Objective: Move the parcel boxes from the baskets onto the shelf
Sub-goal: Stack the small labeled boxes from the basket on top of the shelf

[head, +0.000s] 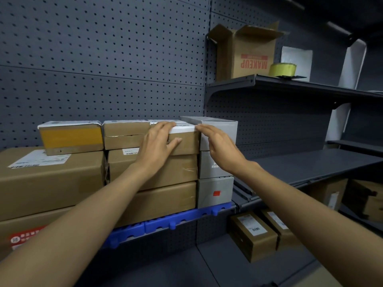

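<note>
Left hand [159, 141] flat on the top parcel [186, 141], grip spread; right hand [219, 146] just right of it, fingers straight, touching its corner.

Your left hand [159, 141] and right hand [215, 141] rest on the top parcel box [184, 139] of the middle stack. A grey box [219, 131] stands just right of it; the open carton [246, 52] sits on the upper shelf [290, 82].

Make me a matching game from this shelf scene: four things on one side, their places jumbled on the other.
Things:
1. MAKEUP carton
2. yellow tape roll
3. box with yellow band
4. grey box with red sticker

Places:
A. bottom of the grey stack
B. left end of the top row
C. upper shelf, upside down
D. upper shelf, right of the carton

Pairs: 1-C, 2-D, 3-B, 4-A
</note>
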